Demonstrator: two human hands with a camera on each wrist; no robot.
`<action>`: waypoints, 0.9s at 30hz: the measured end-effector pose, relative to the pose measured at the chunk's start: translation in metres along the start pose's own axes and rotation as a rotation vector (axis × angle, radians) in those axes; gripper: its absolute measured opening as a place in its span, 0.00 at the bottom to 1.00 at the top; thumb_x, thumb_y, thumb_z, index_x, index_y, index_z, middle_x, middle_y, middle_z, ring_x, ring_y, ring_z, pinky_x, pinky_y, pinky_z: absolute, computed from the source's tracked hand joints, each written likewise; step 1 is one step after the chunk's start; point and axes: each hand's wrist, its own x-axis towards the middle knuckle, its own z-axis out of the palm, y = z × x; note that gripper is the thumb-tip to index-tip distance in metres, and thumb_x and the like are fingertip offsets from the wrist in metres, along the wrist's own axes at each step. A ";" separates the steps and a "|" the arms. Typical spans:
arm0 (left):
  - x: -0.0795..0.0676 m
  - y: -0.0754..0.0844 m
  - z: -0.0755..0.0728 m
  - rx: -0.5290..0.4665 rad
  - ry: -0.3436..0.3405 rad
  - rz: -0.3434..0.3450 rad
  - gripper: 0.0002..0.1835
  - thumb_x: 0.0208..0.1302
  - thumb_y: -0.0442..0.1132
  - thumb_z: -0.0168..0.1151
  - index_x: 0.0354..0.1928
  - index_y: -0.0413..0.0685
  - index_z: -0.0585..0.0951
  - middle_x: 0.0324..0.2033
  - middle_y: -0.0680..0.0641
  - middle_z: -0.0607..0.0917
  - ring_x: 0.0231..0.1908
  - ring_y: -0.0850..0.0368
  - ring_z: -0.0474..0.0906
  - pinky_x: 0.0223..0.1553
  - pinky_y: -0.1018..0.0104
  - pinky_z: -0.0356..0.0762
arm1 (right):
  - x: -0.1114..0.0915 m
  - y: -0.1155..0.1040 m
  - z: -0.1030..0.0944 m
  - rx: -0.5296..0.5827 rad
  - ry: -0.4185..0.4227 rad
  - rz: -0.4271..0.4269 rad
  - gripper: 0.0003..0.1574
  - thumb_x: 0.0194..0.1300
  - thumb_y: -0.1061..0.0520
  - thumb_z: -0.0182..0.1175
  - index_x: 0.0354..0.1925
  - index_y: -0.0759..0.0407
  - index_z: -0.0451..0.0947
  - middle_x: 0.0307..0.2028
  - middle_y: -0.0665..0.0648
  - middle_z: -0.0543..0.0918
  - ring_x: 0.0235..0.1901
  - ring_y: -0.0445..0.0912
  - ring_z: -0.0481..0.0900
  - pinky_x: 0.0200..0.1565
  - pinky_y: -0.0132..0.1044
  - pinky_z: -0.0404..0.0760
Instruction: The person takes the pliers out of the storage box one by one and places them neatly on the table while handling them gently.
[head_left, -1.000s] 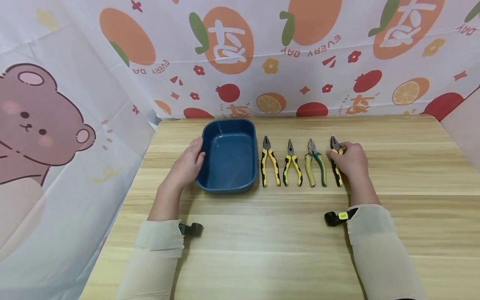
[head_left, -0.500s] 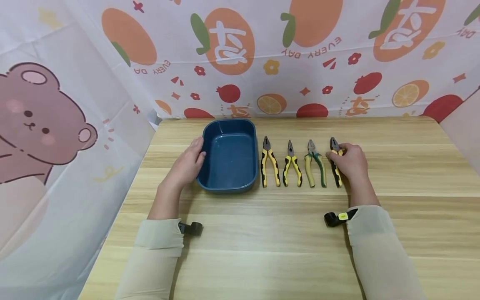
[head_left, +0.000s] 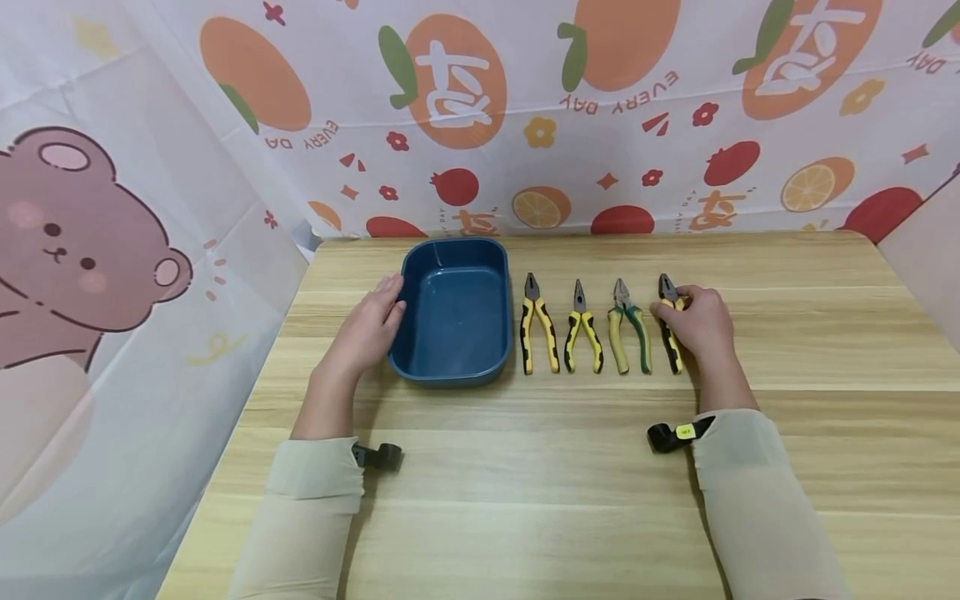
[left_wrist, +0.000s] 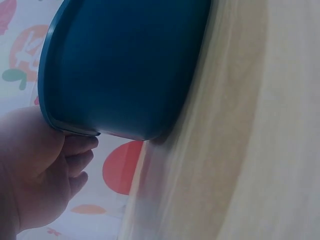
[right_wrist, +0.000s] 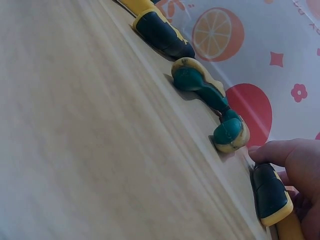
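Note:
A dark blue plastic tub [head_left: 452, 310] stands on the wooden table [head_left: 525, 483]. My left hand [head_left: 366, 329] holds its left rim, thumb over the edge. In the left wrist view the fingers [left_wrist: 75, 155] curl under the tub's rim [left_wrist: 125, 65]. To the right of the tub lie several pliers side by side: two yellow-and-black pairs [head_left: 539, 335] [head_left: 582, 332], then a green-and-yellow pair [head_left: 628, 333] [right_wrist: 210, 95]. My right hand [head_left: 696, 321] grips the rightmost black-and-yellow pliers [head_left: 670, 342] [right_wrist: 270, 192], which lie on the table.
A patterned fruit cloth [head_left: 525, 125] hangs close behind the table, and a bear-print cloth [head_left: 112, 275] hangs along its left side. Small black cameras [head_left: 378, 457] [head_left: 671, 436] sit at both wrists. Bare wood stretches from the pliers to the near edge.
My left hand and the tub's near left corner have edged slightly to the left. The right hand and the pliers have not moved.

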 end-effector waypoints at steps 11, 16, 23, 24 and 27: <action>0.002 0.000 0.000 -0.034 0.013 -0.020 0.31 0.78 0.50 0.41 0.77 0.49 0.55 0.76 0.47 0.56 0.77 0.52 0.45 0.75 0.46 0.51 | -0.002 -0.004 -0.003 0.010 -0.018 0.008 0.41 0.65 0.39 0.60 0.63 0.69 0.71 0.48 0.68 0.73 0.43 0.58 0.71 0.39 0.43 0.72; 0.000 -0.002 -0.002 -0.045 0.010 -0.044 0.33 0.77 0.56 0.40 0.77 0.50 0.55 0.76 0.47 0.56 0.77 0.52 0.45 0.75 0.45 0.51 | -0.001 -0.003 -0.004 0.040 -0.030 0.012 0.41 0.66 0.39 0.59 0.63 0.69 0.71 0.47 0.67 0.74 0.43 0.57 0.71 0.39 0.42 0.72; -0.006 -0.003 -0.011 -0.052 0.069 -0.050 0.34 0.77 0.56 0.41 0.77 0.49 0.55 0.77 0.44 0.55 0.77 0.50 0.46 0.75 0.45 0.50 | -0.003 -0.004 -0.008 0.082 -0.062 0.033 0.43 0.67 0.38 0.57 0.66 0.68 0.68 0.49 0.66 0.72 0.46 0.56 0.69 0.43 0.43 0.71; -0.007 -0.001 -0.012 -0.054 0.084 -0.037 0.33 0.77 0.55 0.42 0.77 0.48 0.55 0.76 0.44 0.56 0.77 0.49 0.47 0.75 0.45 0.50 | -0.004 -0.004 -0.009 0.077 -0.064 0.024 0.42 0.67 0.38 0.57 0.66 0.68 0.68 0.49 0.66 0.72 0.46 0.56 0.69 0.43 0.43 0.71; -0.006 0.007 -0.013 -0.060 0.096 -0.003 0.34 0.77 0.56 0.42 0.76 0.46 0.56 0.76 0.43 0.57 0.77 0.49 0.48 0.75 0.46 0.50 | -0.006 -0.003 -0.011 0.061 -0.064 0.009 0.40 0.68 0.40 0.58 0.65 0.68 0.69 0.46 0.65 0.73 0.44 0.56 0.69 0.42 0.43 0.70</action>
